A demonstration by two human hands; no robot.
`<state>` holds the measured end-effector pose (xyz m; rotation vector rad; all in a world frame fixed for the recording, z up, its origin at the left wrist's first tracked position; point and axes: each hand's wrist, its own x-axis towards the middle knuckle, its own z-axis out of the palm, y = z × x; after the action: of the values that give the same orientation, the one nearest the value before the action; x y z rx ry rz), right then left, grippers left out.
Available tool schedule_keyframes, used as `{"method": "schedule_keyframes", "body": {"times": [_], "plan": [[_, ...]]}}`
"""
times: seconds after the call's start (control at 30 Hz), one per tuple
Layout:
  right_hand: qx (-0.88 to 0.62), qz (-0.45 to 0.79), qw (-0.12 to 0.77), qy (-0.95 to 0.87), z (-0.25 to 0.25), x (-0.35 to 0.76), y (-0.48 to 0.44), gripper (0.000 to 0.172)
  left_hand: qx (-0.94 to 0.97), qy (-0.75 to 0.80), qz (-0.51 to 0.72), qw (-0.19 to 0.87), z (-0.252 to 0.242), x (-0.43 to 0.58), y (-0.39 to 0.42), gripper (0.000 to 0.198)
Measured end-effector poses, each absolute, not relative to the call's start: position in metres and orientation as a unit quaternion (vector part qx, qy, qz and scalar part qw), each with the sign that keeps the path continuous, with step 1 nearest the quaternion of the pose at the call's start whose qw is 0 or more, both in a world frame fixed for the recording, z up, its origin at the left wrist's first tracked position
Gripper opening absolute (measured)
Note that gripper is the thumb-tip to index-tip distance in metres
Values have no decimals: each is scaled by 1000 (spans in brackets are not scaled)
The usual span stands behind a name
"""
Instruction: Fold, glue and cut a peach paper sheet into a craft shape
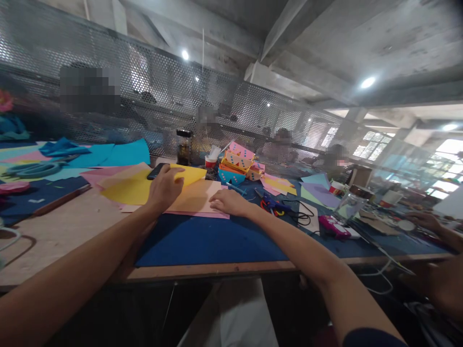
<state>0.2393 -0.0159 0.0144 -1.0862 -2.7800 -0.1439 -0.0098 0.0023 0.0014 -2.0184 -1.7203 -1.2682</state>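
My left hand (166, 188) rests over the yellow sheets (126, 190), its fingers loosely bent and the thumb apart from them. A black phone (155, 172) lies just beyond it, partly covered by the fingers. Peach paper (195, 197) is spread between my hands, over a pink sheet (217, 215). With fingers stretched out, my right hand (229, 201) lies on the right edge of the peach paper. A blue pen-like tool (236, 188) is just past that hand. Behind it stands a stack of folded paper pieces (237, 163) in pink, orange and blue, with small marks on them.
Orange-handled scissors (269, 205) and a black cord (304, 215) lie at right, near a magenta device (334, 226) and a glass jar (352, 202). Large teal scissors (34, 168) are at left. A dark-lidded bottle (184, 147) stands before the perforated screen (231, 106). Another person's hand (425, 221) is far right.
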Motion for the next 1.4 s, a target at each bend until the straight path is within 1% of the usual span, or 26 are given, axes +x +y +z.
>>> {"method": "schedule_keyframes", "body": {"times": [0.1, 0.17, 0.37, 0.5, 0.6, 0.73, 0.83, 0.87, 1.0, 1.13, 1.3, 1.33, 1.4], "plan": [[-327, -78, 61, -940, 17, 218, -14, 25, -683, -590, -418, 101, 1, -8, 1, 44], [-302, -101, 52, -947, 18, 207, -14, 25, -688, -591, -409, 100, 0, -7, 0, 47], [-262, -143, 27, -954, 10, 198, -10, 37, -701, -584, -396, 100, -1, -5, -1, 47], [-277, -154, 26, -948, 6, 203, -7, 40, -716, -575, -383, 96, -4, -6, 0, 49], [-296, -151, 29, -943, 9, 211, -6, 39, -737, -564, -362, 91, -7, -7, 3, 42], [-334, -131, 35, -933, 12, 231, -7, 29, -773, -544, -317, 77, -10, -7, 8, 31], [-361, -108, 37, -926, 11, 248, -9, 29, -804, -523, -276, 63, -10, -8, 12, 23], [-367, -98, 38, -924, 11, 253, -10, 29, -814, -515, -262, 58, -10, -10, 13, 24], [-383, -46, 45, -921, 11, 263, -16, 31, -840, -496, -214, 40, -8, -19, 16, 47], [-399, 24, 61, -915, 14, 265, -18, 33, -848, -492, -194, 31, -6, -28, 17, 60], [-432, 138, 96, -886, 18, 266, -10, 45, -852, -483, -200, 26, -7, -27, 18, 52], [-438, 163, 107, -878, 18, 266, -9, 44, -853, -481, -202, 25, -7, -25, 19, 50], [-452, 208, 135, -857, 19, 264, -6, 37, -855, -475, -207, 26, -10, -22, 20, 46]]}}
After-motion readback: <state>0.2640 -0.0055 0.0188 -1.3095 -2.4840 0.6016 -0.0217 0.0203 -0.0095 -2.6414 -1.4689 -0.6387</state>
